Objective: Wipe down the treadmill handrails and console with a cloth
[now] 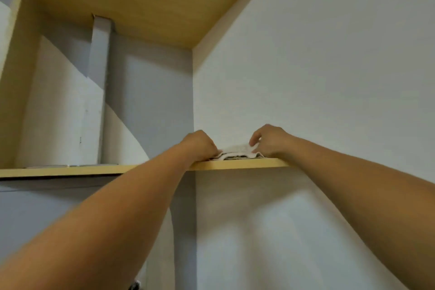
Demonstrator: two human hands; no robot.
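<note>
Both arms reach up and forward to a high wooden shelf [235,164] fixed against a pale wall [329,77]. A white cloth [237,152] lies folded on the shelf, near its front edge and close to the inner corner where the right-hand wall meets the recessed back of the alcove. The cloth looks stacked in a few layers, with a darker band showing along its lower fold at the shelf's front edge.

The left hand [200,146] sits at the cloth's left end, knuckles up, fingers curled down onto the fabric; the fingertips are hidden behind the hand, so it appears to grip that end, though how firmly cannot be told. The right hand [270,141] is at the cloth's right end, its fingers bent and pinching the upper layer, which lifts slightly under them. The two hands are near each other with the cloth stretched between them. Both forearms cross the shelf's front edge from below.

Above, a second wooden board [141,0] forms the top of the shelf unit, and a wooden side panel [14,77] closes its left side. Inside the alcove a grey vertical strip [100,77] runs from the top board down to the shelf. A thin flat metallic thing [70,166] lies on the shelf towards its left end, well apart from the cloth. At the bottom edge of the view a small dark object [134,286] is too cut off to identify
</note>
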